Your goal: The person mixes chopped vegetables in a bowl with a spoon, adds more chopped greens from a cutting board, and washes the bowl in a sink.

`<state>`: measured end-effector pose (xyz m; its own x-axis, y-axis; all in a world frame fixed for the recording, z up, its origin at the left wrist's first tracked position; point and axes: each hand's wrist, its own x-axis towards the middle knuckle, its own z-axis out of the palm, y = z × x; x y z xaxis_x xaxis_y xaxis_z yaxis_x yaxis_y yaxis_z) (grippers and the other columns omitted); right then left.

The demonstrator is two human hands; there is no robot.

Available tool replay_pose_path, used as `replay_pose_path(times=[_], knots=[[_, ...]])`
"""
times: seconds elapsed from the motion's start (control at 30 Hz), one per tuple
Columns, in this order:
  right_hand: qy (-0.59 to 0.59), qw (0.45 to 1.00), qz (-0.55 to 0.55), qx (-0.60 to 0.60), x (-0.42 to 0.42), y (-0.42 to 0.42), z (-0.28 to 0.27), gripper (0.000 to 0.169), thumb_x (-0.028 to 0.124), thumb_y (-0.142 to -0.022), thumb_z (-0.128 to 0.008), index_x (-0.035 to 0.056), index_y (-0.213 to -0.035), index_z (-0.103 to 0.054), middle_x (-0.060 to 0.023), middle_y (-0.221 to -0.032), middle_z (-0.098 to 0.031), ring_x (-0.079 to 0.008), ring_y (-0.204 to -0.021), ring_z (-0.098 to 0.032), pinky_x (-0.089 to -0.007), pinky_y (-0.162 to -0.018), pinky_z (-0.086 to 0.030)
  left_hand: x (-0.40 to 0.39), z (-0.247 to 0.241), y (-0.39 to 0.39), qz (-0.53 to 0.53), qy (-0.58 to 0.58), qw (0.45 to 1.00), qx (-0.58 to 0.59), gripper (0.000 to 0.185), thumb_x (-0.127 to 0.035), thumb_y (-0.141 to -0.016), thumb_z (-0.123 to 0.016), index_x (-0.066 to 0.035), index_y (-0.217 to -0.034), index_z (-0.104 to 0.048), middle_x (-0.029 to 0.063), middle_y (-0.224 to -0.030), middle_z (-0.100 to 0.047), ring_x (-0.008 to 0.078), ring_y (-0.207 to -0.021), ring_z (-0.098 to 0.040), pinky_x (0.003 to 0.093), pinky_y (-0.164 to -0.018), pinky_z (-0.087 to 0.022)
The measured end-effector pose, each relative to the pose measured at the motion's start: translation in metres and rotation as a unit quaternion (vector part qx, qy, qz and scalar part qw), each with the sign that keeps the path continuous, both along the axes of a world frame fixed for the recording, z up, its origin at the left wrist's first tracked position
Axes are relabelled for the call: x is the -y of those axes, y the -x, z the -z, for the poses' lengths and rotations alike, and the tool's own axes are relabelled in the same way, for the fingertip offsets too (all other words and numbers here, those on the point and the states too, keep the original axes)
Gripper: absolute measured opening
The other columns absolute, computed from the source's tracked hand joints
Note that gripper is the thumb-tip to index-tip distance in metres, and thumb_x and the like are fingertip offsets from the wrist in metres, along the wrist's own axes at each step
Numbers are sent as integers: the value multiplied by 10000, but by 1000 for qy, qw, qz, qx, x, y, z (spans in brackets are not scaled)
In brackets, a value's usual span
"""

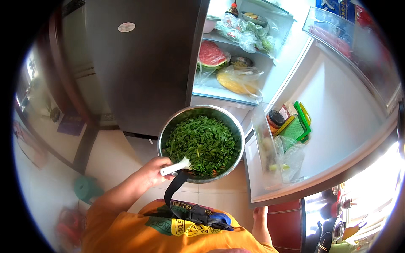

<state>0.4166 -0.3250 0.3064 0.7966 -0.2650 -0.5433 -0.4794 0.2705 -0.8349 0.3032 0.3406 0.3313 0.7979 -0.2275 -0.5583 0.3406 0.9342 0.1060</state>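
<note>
My left hand (158, 171) grips the near-left rim of a large stainless steel bowl (239, 121), with the thumb over the edge. Chopped green leafy vegetables (202, 142) fill much of the bowl, with a few orange bits at the near side. A white spoon (177, 166) rests in it, its handle over the rim beside my thumb. A black strap (172, 193) hangs from my chest against the bowl's near edge. My right forearm (261, 224) reaches toward the fridge door (316, 189); the right hand is mostly hidden behind the door's lower edge.
The refrigerator stands open ahead, with bagged vegetables (250, 33), a wrapped watermelon piece (212, 53) and a bagged yellow item (235, 80) on its shelves. Jars and packets fill the door bin (265, 151). A dark closed panel (145, 63) stands left, a red cabinet (284, 221) lower right.
</note>
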Motion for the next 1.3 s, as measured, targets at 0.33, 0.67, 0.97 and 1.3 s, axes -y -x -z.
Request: replay_pose_path(times=[0.33, 0.67, 0.97, 1.3], knots=[[479, 700, -366, 383, -329, 63, -151, 546, 59, -740, -800, 34, -1220, -542, -155, -1172, -568, -310, -1029, -591, -446, -868, -509, -18, -38, -21, 51, -60, 997, 22, 203, -127, -825, -573, -15, -660, -613, 143, -668, -620, 248, -534, -597, 353, -442, -482], [566, 332, -436, 615, -418, -35, -253, 502, 103, -619, -795, 94, -1059, -552, -69, -1080, -555, -288, -1055, -556, -450, -858, -459, -62, -94, -63, 147, -106, 974, 138, 221, -129, -840, -546, 24, -724, -654, 172, -652, -645, 260, -494, -621, 360, -430, -511], [601, 390, -289, 635, -441, -56, -340, 538, 105, -538, -899, 57, -932, -536, -113, -958, -553, -304, -886, -566, -399, -766, -482, -93, -182, -122, 127, -131, 886, 427, 707, -593, -995, -339, -15, -1395, -412, 256, -1045, -641, 206, -554, -666, 290, -453, -555], [679, 359, -139, 625, -500, -127, -420, 544, 180, -631, -892, 42, -1015, -532, -102, -943, -544, -259, -841, -541, -357, -773, -466, -104, -115, -141, 202, -250, 838, 442, 449, -273, -1001, -531, 3, -1351, -472, 247, -1158, -599, 192, -668, -689, 309, -567, -587]])
